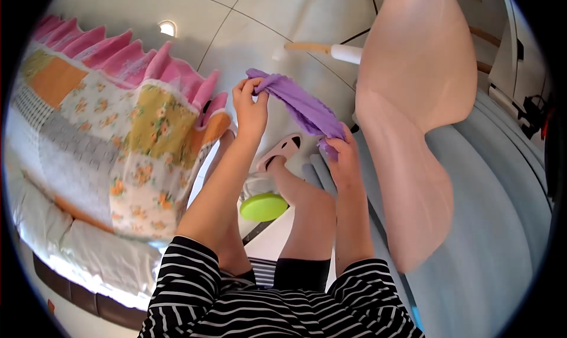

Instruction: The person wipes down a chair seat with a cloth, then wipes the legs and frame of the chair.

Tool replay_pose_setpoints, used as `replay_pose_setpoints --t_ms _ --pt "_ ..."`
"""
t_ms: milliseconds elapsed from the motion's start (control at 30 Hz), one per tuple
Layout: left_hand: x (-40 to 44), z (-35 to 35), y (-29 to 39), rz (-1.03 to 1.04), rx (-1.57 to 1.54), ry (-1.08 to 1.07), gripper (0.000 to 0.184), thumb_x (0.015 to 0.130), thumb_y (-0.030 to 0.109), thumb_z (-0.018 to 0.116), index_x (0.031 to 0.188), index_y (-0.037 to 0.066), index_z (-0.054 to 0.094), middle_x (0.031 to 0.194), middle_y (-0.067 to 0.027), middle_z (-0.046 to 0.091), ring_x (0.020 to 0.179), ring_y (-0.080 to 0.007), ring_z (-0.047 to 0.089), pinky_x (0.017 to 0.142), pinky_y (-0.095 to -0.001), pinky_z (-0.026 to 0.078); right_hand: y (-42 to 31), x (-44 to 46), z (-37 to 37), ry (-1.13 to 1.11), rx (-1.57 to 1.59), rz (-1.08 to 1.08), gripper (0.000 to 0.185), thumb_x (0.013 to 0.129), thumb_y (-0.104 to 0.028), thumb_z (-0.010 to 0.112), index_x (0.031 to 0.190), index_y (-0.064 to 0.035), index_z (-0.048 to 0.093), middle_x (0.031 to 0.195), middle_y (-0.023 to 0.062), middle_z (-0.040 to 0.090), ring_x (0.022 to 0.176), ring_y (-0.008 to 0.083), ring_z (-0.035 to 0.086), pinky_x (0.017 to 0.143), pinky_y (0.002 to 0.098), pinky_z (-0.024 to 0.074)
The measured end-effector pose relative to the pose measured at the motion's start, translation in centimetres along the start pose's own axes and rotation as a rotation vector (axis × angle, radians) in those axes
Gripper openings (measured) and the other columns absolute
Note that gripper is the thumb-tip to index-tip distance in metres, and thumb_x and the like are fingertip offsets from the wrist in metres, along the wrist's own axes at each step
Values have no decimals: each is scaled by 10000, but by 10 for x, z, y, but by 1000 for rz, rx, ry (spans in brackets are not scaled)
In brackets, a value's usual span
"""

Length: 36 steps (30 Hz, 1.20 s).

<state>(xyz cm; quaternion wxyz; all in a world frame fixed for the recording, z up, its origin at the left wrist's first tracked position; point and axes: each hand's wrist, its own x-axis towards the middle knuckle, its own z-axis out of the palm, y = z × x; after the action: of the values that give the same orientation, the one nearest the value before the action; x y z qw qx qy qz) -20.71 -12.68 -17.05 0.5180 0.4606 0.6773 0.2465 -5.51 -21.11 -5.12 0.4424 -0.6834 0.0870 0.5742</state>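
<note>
A purple piece of cloth [304, 105] with a wavy edge is stretched in the air between my two hands. My left hand [251, 105] pinches its upper left end with bent fingers. At the lower right end, my right hand [344, 155] is closed on the fabric, and a bit of it hangs below the thumb. The cloth looks bunched and narrow, so I cannot tell what garment it is, if any. Below it is my foot in a pink slipper [276, 152] on the tiled floor.
On the left lies a patchwork floral cover [142, 167] with a pink ruffle [124, 57]. A pink moulded chair [413, 72] with wooden legs stands at the right, by blue-grey padded furniture [478, 196]. A bright green oval object [263, 208] sits between my legs.
</note>
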Motion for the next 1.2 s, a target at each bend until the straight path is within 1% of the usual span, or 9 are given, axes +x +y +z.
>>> replay_pose_setpoints --t_ms 100,200,367,567,733,867,900,1100,1200 --pt "21 39 -24 -133 -316 -47 219 830 39 540 1044 51 582 1052 -104 505 885 -192 522 786 -293 435 6 29 -2 62 3 -69 308 804 11 489 1107 -4 535 994 54 577 885 154 545 822 289 433" --pt "32 66 -18 -341 -579 -90 226 833 30 524 1055 41 565 1049 -87 496 879 -155 510 773 -270 428 14 50 -10 97 59 -133 234 850 -26 497 1080 -14 536 988 45 573 877 147 542 827 302 438" --pt "58 99 -17 -209 -538 -101 190 833 28 527 1017 36 574 1025 -61 495 846 -137 501 754 -260 422 14 91 -16 310 161 -268 184 905 -123 546 1067 -36 544 966 26 577 853 122 546 802 294 451" --pt "95 122 -1 -76 -593 -94 165 803 13 550 964 18 584 994 -66 485 793 -138 527 718 -266 459 9 132 -26 326 -70 -483 173 897 -111 567 1056 -42 558 962 20 577 840 107 547 757 271 457" --pt "116 135 -3 -123 -753 -187 164 774 -17 518 920 -2 591 988 -72 474 708 -147 549 605 -269 511 8 159 -34 337 33 -434 189 898 -102 550 1075 -37 556 985 26 576 861 118 541 767 277 451" --pt "133 133 -2 -232 -776 -332 163 742 -20 487 872 -21 585 861 -77 533 673 -150 565 568 -276 503 6 182 -41 243 91 -391 196 893 -97 539 1080 -37 550 977 24 575 855 106 531 763 265 441" --pt "137 131 -4 -237 -715 -405 169 742 -1 482 875 9 585 773 -31 574 741 -124 568 701 -273 453 5 189 -46 223 126 -370 200 891 -94 537 1083 -37 548 977 26 576 857 111 532 761 268 442" --pt "153 117 -11 -202 -545 -655 140 739 23 482 826 26 592 746 -15 566 692 -110 524 677 -255 435 3 197 -37 140 230 -300 251 888 -86 525 1133 -29 526 1054 48 566 908 148 538 798 304 446" --pt "150 102 -15 -205 -536 -608 128 741 31 499 829 30 592 748 -12 566 696 -103 503 665 -242 415 10 187 -29 107 154 -324 272 900 -86 516 1166 -30 511 1079 53 563 932 143 540 818 312 448"
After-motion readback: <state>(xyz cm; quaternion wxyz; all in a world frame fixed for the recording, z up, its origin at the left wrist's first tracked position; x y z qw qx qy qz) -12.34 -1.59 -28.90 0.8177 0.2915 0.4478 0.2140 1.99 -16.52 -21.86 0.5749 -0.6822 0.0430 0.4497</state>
